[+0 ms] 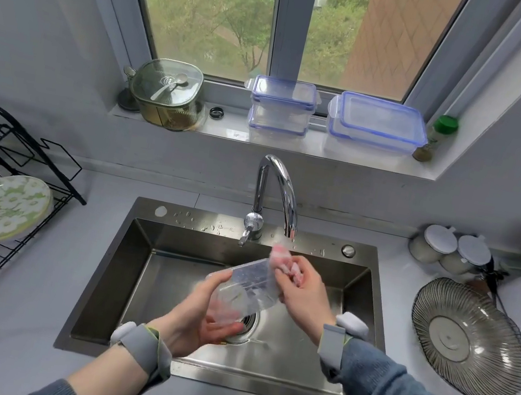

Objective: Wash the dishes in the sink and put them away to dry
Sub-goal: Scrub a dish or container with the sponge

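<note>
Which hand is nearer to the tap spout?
Right. The right hand, gripping a pink cloth, is just below the tap spout. The left hand, holding the clear container, is lower, further left.

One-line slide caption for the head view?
Left hand holds clear container over sink; right hand scrubs it with pink cloth.

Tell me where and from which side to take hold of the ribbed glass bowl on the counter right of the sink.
Take the ribbed glass bowl by its near left rim, coming from the sink side. It sits upright and open, with a wide, flared, wavy edge, so fingers can probably hook over the rim there, thumb inside. Jars and other items crowd its far side.
</note>
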A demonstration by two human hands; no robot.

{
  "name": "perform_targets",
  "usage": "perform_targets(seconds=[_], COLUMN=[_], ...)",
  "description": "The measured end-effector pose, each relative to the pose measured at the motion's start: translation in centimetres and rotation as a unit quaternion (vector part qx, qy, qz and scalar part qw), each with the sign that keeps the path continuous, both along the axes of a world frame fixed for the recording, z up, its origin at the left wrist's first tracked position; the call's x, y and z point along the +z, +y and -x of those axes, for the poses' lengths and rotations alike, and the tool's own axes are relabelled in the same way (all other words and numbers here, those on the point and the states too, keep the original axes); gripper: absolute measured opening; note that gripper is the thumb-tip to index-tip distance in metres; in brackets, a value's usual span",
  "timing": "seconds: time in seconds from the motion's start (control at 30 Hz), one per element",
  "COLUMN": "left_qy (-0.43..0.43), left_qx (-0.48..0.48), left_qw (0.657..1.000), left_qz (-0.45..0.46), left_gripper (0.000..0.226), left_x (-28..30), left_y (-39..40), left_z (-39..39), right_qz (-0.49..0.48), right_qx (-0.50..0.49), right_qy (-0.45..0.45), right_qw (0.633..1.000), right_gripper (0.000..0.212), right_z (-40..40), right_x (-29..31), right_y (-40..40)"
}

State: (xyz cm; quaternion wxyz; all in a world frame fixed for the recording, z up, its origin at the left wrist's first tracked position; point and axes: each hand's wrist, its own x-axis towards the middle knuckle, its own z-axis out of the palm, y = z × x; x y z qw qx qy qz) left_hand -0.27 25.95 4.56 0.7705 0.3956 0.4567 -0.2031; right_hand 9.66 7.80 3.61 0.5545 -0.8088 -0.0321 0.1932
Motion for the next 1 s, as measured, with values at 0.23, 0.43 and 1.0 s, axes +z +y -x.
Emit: perform_targets(seconds=[0.23,0.43,1.0], left_qy=[0.037,-0.005,-0.058], left_qx=[-0.027,-0.045,-0.012], left_qw=[0.992,0.991,0.984], left_qz=[0.114,0.123,0.168], left_gripper=[0.086,0.081,0.069], left_x=[-0.9,-1.5,-0.3], left_y=[-1.2,-0.9,-0.5], left_z=[-0.5,-1.0,-1.6], right_qz=[0.04,0.047,-0.005], right_qx=[0.059,0.153,0.206], right_qy=[-0.149,-0.187,-0.171], right_qw=[0.986,0.969,0.964], right_gripper=[0.02,0.023,0.023], right_z=[3.3,5.1,6.3], right_x=[0.5,1.1,0.7], right_y=[1.9,2.3,2.3])
